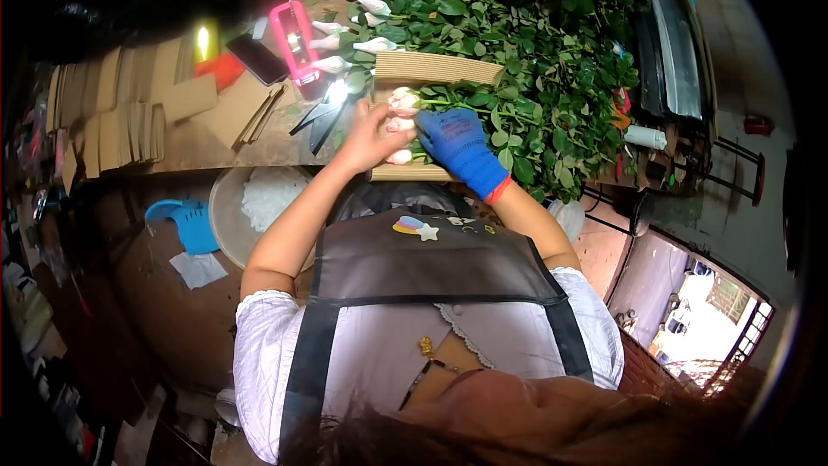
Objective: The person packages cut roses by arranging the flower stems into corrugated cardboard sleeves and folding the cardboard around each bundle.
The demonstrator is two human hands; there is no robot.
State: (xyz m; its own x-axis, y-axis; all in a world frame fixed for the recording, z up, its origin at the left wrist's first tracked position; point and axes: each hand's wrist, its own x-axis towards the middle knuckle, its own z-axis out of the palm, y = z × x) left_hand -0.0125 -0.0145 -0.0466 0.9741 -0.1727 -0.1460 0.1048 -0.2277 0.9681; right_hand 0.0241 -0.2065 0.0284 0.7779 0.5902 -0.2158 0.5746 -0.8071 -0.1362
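Pale pink roses (404, 102) lie in a small stack on corrugated cardboard (435, 67) at the table's front edge. My bare left hand (369, 134) is at the left side of the rose heads, its fingers curled against them. My right hand (453, 140), in a blue glove with an orange cuff, is at the stems just right of the heads; its fingertips are partly hidden among stems and leaves. Leafy green stems (552, 78) spread behind and to the right. More roses in white sleeves (371, 5) lie behind the cardboard.
A pink tape dispenser (296, 43), a phone (257, 60) and black-handled scissors (326, 112) lie left of the cardboard. Cardboard pieces (129, 112) stand further left. Below the table edge are a round tub (226, 223) and a blue dustpan-like object (191, 223).
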